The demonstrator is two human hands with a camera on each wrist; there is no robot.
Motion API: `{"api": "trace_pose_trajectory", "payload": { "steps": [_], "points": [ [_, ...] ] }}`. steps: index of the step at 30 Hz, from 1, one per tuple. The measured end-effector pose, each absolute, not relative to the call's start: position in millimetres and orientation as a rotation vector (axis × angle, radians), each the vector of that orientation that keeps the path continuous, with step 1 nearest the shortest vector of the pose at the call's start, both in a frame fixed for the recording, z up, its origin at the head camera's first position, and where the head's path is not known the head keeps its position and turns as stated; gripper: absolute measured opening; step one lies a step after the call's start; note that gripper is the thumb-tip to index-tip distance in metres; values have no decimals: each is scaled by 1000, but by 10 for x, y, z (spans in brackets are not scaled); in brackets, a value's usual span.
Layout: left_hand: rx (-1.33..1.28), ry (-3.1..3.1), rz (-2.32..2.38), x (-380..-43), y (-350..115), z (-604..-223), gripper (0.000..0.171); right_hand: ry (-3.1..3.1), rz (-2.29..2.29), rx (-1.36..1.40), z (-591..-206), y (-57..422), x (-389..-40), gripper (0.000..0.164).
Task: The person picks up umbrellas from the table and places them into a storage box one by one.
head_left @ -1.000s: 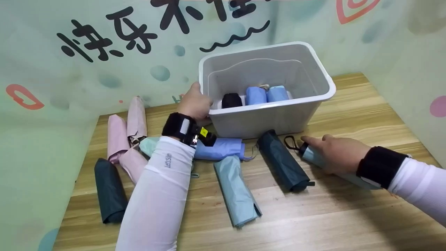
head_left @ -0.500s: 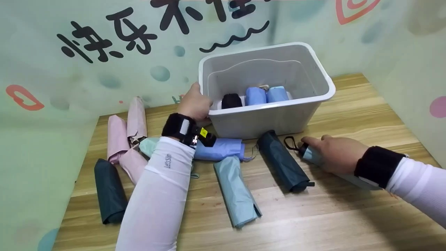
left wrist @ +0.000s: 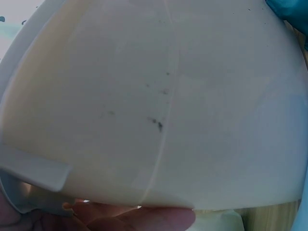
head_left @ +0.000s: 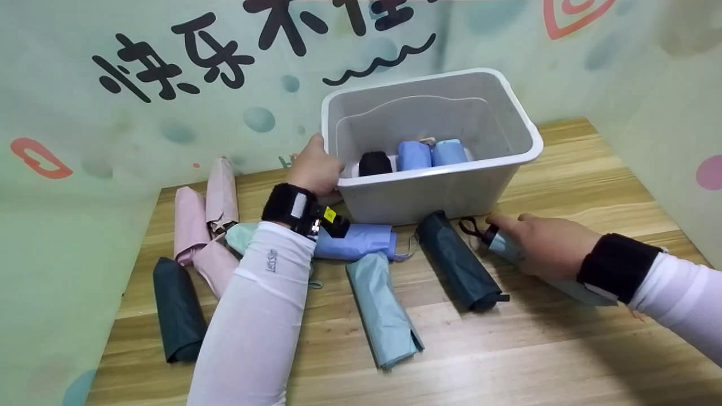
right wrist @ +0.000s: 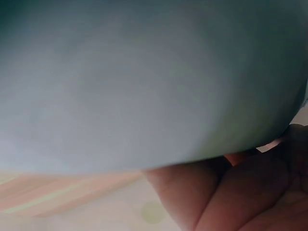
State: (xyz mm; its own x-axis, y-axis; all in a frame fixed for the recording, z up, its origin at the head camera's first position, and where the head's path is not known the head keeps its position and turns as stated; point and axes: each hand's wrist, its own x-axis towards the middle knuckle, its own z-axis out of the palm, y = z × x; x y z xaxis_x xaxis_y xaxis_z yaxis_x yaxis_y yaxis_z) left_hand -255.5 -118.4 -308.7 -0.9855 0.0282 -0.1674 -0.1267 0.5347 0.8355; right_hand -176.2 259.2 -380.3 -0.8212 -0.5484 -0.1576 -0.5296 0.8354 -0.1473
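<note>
My left hand (head_left: 316, 166) grips the left end of a light grey plastic bin (head_left: 423, 197) at its rim; in the left wrist view the fingers show under the bin's wall (left wrist: 110, 86). At the right, my right hand (head_left: 555, 248) holds a light blue folded umbrella (head_left: 506, 249) lying on the table, its black handle end and strap pointing toward the bin. The right wrist view is filled by that umbrella's cloth (right wrist: 120, 96), with fingers curled below it. Inside the bin stand a black folded umbrella (head_left: 375, 163) and two blue ones (head_left: 414, 155).
In front of the bin lie a dark green umbrella (head_left: 459, 262), a pale teal one (head_left: 383, 310) and a blue one (head_left: 358, 241). Several pink umbrellas (head_left: 190, 223) and another dark one (head_left: 177, 310) lie at the left. Printed walls (head_left: 254, 45) border the wooden table (head_left: 479, 361).
My right hand and the handle end of the light blue umbrella have shifted very slightly. The left hand and the bin stay in place.
</note>
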Motion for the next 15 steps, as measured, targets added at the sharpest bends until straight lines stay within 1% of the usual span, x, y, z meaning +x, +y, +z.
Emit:
{"api": "trace_pose_trajectory", "payload": {
  "steps": [2,5,9,15],
  "points": [
    [-81,2621,1429,-2555,-1188,-3089,63,2818,-147,-829,-3763,2577,-1760,96],
    [-69,2651,1396,-2554,-1196,-3093,63,2823,-163,-864,-3708,2554,-1756,97],
    [-54,2682,1371,-2551,-1199,-3099,65,2830,-182,-913,-3643,2528,-1754,92],
    [-56,2680,1383,-2543,-1196,-3098,64,2831,-210,-931,-3505,2461,-1710,89]
  ]
}}
